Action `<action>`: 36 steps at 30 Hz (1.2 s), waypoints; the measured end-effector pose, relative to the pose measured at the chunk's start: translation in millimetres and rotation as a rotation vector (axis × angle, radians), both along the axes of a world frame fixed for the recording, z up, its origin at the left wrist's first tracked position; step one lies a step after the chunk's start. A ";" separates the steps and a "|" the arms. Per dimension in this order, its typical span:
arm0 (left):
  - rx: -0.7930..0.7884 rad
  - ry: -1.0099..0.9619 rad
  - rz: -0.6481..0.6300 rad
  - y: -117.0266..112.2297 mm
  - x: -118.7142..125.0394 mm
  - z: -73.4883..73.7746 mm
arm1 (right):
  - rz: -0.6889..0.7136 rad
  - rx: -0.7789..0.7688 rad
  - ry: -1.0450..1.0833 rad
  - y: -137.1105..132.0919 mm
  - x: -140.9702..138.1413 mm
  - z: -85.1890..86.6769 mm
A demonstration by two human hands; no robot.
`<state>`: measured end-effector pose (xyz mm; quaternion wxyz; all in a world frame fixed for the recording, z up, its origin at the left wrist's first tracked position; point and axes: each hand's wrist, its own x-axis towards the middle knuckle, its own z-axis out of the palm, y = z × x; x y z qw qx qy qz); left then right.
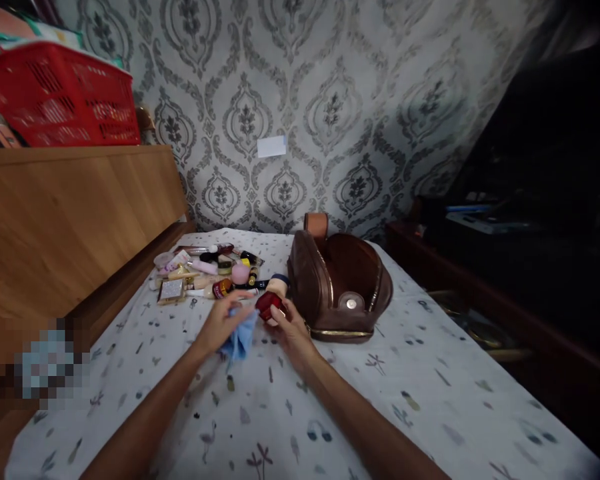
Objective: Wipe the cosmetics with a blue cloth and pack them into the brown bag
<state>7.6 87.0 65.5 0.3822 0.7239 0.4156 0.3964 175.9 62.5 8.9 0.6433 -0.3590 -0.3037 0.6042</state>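
My right hand (295, 333) is closed around a dark red, shiny rounded item (270, 306), perhaps a small bottle or jar; its exact kind is unclear. In my left hand (221, 323) a light blue cloth (239, 340) hangs down below the fingers, close beside the red item. Just beyond my hands lies a bottle with a dark cap and pale body (277, 285). To the right stands an unzipped brown leather bag (307, 287), its top gaping. Spread to the left are several cosmetics, among them a pink jar (241, 273) and a square glittery compact (171, 291).
A white patterned cloth (380, 400) covers the table. On the left rises a wooden headboard-like panel (80, 213) with a red plastic basket (65, 100) on top. Patterned wallpaper (330, 80) closes off the back. Dark furniture (480, 293) borders the right side.
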 end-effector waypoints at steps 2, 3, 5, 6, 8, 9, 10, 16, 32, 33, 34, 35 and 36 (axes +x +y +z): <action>0.055 -0.174 0.205 7.8 -1.8 2.6 | -0.057 0.068 -0.179 -0.2 1.9 -2.6; 0.099 -0.223 0.288 9.8 -0.7 2.5 | -0.078 0.111 -0.292 -1.0 2.0 -3.4; 0.168 -0.231 0.361 9.1 4.3 -1.4 | -0.104 0.190 -0.537 -4.3 0.9 -3.8; 0.195 -0.190 0.341 6.5 7.4 -5.1 | -0.111 0.220 -0.655 -6.4 0.2 -3.2; 0.269 -0.058 0.219 -0.7 12.5 -15.4 | -0.133 0.266 -0.849 -10.5 -0.2 -1.2; 0.316 0.010 0.143 -4.2 13.8 -21.1 | -0.138 0.289 -0.912 -12.0 0.3 -0.3; 0.364 0.068 0.077 -7.0 14.2 -26.6 | -0.140 0.313 -0.955 -12.9 1.3 0.4; 0.482 0.170 -0.051 -6.7 3.9 -39.2 | -0.085 0.422 -1.010 -8.8 9.5 -6.1; 0.214 -0.017 -0.003 21.5 -23.0 -37.5 | 0.101 0.395 -0.830 -1.1 19.3 -17.8; 0.221 -0.023 -0.033 19.5 -20.0 -36.6 | 0.102 0.411 -0.834 -1.6 19.5 -16.5; 0.229 -0.014 -0.072 17.9 -17.7 -35.4 | 0.101 0.425 -0.836 -2.0 19.5 -15.5; 0.236 0.006 -0.112 16.7 -16.3 -34.1 | 0.098 0.434 -0.838 -2.4 19.3 -14.7; 0.242 0.029 -0.144 16.3 -16.0 -32.7 | 0.093 0.437 -0.838 -2.8 19.0 -14.2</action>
